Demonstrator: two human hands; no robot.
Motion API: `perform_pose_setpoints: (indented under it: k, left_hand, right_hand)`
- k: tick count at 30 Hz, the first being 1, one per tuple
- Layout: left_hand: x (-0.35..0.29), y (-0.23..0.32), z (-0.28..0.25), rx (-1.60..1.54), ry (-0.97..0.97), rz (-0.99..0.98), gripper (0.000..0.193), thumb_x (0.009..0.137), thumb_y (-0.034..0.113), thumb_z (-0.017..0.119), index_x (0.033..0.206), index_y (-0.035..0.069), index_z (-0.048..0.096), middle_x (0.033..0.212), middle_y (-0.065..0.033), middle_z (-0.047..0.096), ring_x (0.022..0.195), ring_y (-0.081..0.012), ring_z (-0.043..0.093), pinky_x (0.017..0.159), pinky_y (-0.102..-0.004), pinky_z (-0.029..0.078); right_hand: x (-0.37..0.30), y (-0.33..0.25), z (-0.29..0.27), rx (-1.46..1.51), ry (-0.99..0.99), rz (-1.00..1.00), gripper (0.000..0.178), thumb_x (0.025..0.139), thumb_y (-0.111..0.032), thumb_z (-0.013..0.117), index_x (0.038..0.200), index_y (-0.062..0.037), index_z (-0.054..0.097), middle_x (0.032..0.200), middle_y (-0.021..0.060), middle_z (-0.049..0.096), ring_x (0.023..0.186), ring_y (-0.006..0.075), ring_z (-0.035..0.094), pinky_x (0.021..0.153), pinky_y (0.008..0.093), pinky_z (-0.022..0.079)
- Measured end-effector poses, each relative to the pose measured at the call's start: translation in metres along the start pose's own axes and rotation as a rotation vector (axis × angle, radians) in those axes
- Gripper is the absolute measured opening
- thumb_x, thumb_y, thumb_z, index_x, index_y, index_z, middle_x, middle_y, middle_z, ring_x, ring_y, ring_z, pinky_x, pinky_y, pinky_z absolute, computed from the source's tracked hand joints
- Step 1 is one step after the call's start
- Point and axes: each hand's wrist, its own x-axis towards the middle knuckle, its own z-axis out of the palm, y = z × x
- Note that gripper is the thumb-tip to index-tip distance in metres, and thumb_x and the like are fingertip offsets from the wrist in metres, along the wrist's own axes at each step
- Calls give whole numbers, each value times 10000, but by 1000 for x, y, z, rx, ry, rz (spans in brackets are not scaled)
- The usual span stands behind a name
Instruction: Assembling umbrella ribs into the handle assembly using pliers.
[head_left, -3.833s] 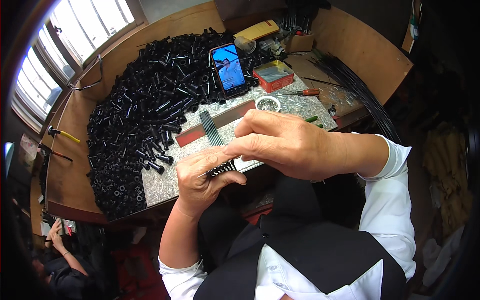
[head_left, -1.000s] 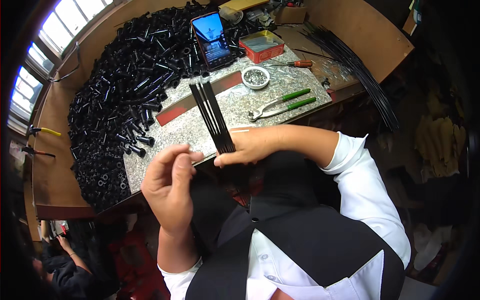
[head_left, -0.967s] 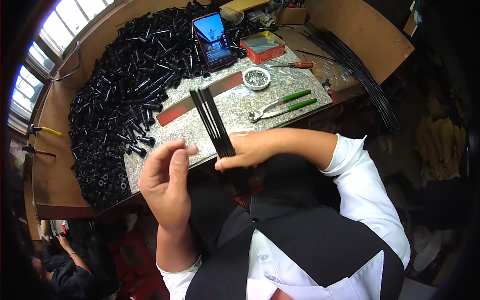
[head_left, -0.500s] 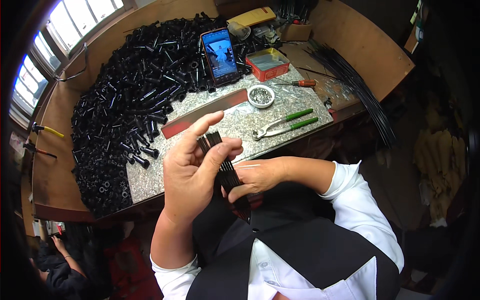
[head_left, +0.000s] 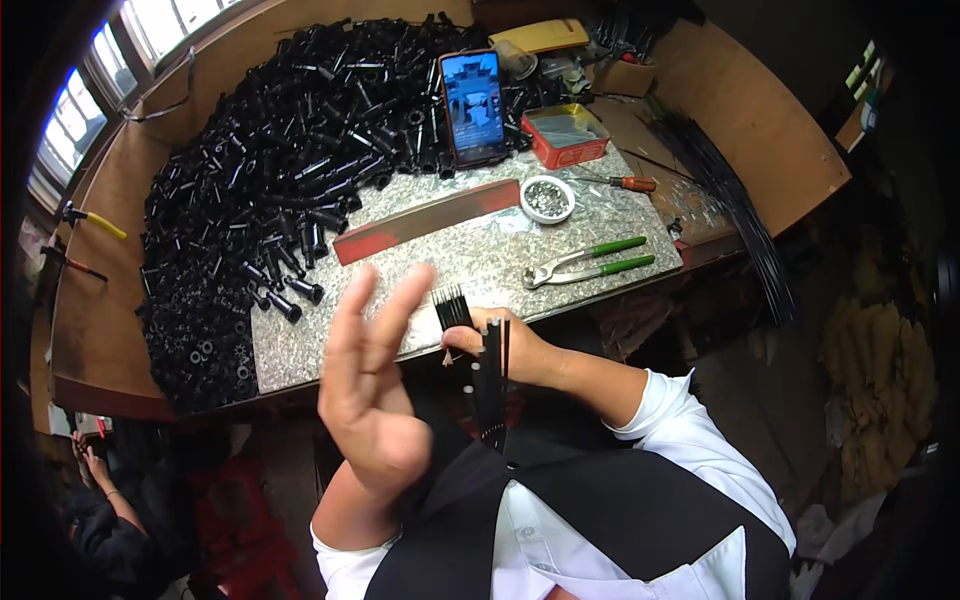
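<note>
The right hand point(head_left: 515, 352) is located at the front edge of the speckled work board point(head_left: 330, 330) and grips a flat row of thin black rods point(head_left: 454, 310), with the thumb lying across the row on the near side. The pale tips of this row project upward beyond the thumb and overlap the board in view. A second cluster of black rods point(head_left: 488, 375) stands directly in front of the right hand, on the side nearest the black vest point(head_left: 620, 490), with grey ends directed upward; whether it is continuous with the gripped row cannot be determined. The left hand point(head_left: 372, 385) is positioned to the left of both groups, fingers spread and extended upward, slightly blurred, with a visible gap between it and the rods; it holds nothing. Beyond the hands, green-handled nippers point(head_left: 590, 264) lie on the board to the right of the gripped row. Behind these stands a white bowl point(head_left: 547, 217) containing small metal pieces, just beside the right end of a long red-brown bar point(head_left: 430, 222). A large pile of black tubular parts point(head_left: 280, 150) occupies the left side.
</note>
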Motion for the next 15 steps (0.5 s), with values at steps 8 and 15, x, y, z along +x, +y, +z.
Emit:
perform_pose_setpoints:
  k: [8,15]
  left_hand:
    - [-36,-63,-34,-75,316,-476,489,949,81,515,1370,-63,312,1299,-235,492,1185,-259,516,968,-340,445]
    - [-37,-85,-23,-95,375,-339,243,938,72,540,1146,-55,537,1018,-165,655,887,-156,642,775,-264,525]
  right_hand:
    - [0,-3,5,13,18,31,212,927,-184,576,856,12,615,763,61,666,707,108,633,638,258,503]
    - [0,-17,15,-24,21,-174,213,917,-160,571,1017,19,629,784,61,664,705,116,631,646,258,503]
